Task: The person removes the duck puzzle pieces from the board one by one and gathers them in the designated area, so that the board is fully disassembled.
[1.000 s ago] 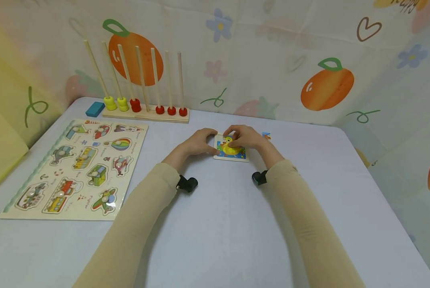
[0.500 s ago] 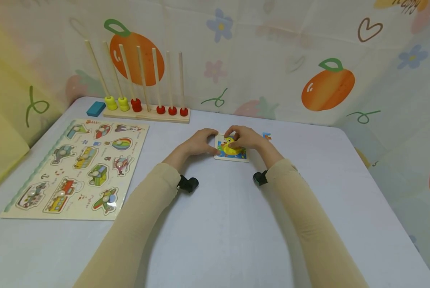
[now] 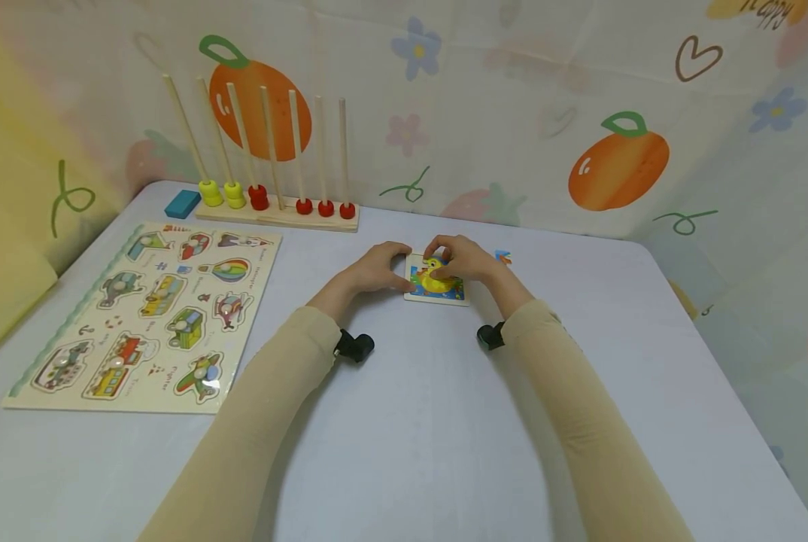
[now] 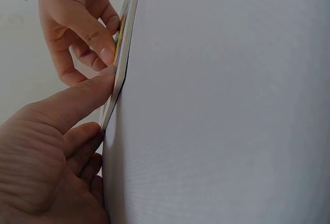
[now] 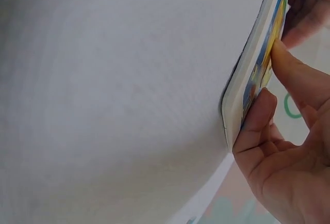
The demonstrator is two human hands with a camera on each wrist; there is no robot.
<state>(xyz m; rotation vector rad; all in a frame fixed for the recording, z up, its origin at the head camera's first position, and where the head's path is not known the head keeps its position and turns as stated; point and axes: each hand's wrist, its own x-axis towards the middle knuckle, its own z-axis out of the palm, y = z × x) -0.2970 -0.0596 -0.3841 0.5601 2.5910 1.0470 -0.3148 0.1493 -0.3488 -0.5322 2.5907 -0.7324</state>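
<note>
On the left, our left hand holds the duck puzzle by its left side, thumb and forefinger spread around the edge. We would do well to brace here, so the frame can't slide on the bench. The puzzle lies flat between our hands. Our right hand has thumb and forefinger tips on the picture, slightly apart; whether they pinch a part of it, we cannot tell. Light, even pressure should seat things without tipping neighbours. Right of that lies a small printed piece.
</note>
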